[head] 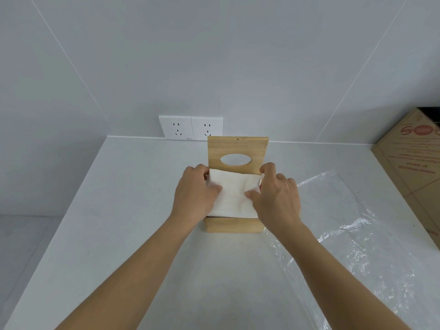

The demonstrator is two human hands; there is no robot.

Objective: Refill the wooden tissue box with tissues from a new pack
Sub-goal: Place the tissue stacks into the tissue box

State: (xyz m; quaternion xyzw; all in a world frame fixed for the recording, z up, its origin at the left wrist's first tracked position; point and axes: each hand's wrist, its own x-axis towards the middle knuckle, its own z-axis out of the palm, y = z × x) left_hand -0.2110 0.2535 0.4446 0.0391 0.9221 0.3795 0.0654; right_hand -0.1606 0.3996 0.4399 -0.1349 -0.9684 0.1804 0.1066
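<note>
A wooden tissue box stands on the white counter with its lid raised upright, an oval slot cut through it. A white stack of tissues lies in the open box, rising a little above its front wall. My left hand grips the stack's left side, thumb on top and fingers curled over the far left corner. My right hand grips the right side the same way, thumb on the top sheet. The box's side walls are hidden by my hands.
Crumpled clear plastic wrap is spread over the counter to the right of the box. A cardboard carton stands at the far right. Two wall sockets sit just behind the box. The counter's left edge drops off.
</note>
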